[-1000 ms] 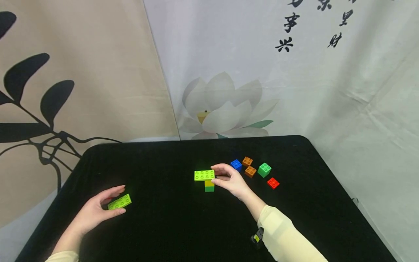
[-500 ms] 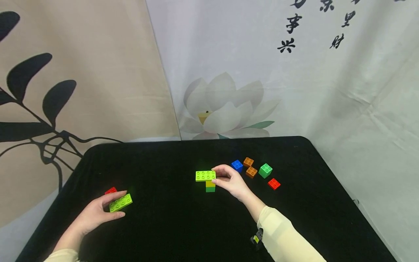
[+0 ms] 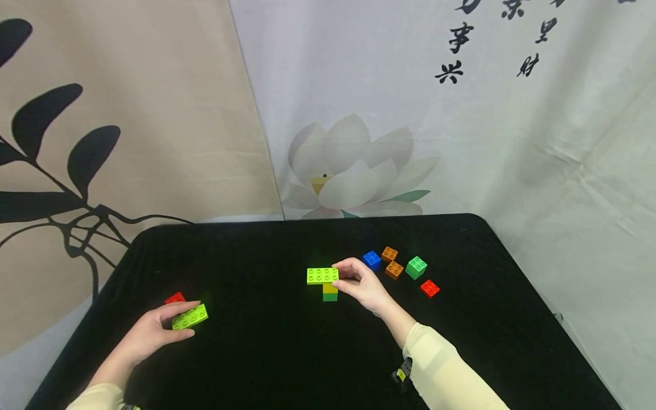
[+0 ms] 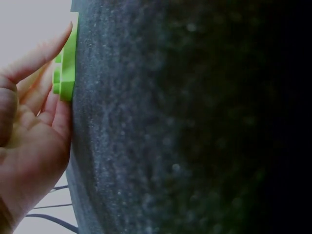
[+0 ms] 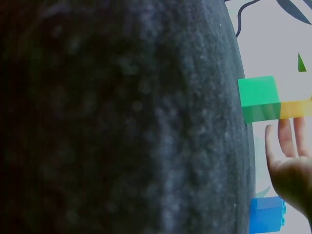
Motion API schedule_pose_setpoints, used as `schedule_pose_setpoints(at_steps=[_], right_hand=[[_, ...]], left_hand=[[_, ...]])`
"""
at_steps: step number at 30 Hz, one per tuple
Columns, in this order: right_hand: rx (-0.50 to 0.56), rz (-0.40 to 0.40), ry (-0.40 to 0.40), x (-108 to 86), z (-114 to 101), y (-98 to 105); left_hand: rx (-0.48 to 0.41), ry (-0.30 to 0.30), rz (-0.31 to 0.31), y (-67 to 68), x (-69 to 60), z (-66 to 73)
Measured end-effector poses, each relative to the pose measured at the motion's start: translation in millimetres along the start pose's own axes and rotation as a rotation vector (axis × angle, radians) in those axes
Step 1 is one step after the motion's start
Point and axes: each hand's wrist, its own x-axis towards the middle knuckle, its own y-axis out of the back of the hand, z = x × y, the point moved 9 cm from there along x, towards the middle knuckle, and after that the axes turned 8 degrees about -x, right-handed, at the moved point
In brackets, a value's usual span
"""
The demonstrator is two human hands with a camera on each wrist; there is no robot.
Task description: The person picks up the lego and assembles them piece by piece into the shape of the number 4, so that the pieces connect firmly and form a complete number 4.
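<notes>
Left hand [image 3: 150, 336] — grip clamped on lime brick [image 3: 190, 318], at left of the table [image 3: 256, 353], near red brick [image 3: 175, 298]. Right hand [image 3: 365, 287] — grip clamped on right end of second lime brick [image 3: 320, 276], stacked over yellow brick [image 3: 330, 288] and green brick [image 3: 330, 297].

The person's left hand [image 3: 154, 330] has come down and narrowed its opening over the left-hand lime-green toy building brick [image 3: 199, 314]. A second ago its upper fingers [image 3: 180, 308] stood clear of the brick's far side; now they lie along that edge and cover part of it. The red building brick [image 3: 175, 298], earlier glimpsed only through the gap of the hand, now shows beyond the fingers. In the head view, the whole scene has slid slightly rightward and down.
</notes>
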Motion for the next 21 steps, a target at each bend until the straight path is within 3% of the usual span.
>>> schedule_pose_setpoints(at_steps=[21], right_hand=[[-0.026, 0.002, -0.026, -0.5, 3.6, 0.4]], left_hand=[[0.022, 0.01, 0.043, 1.7, 5.0, -2.5]])
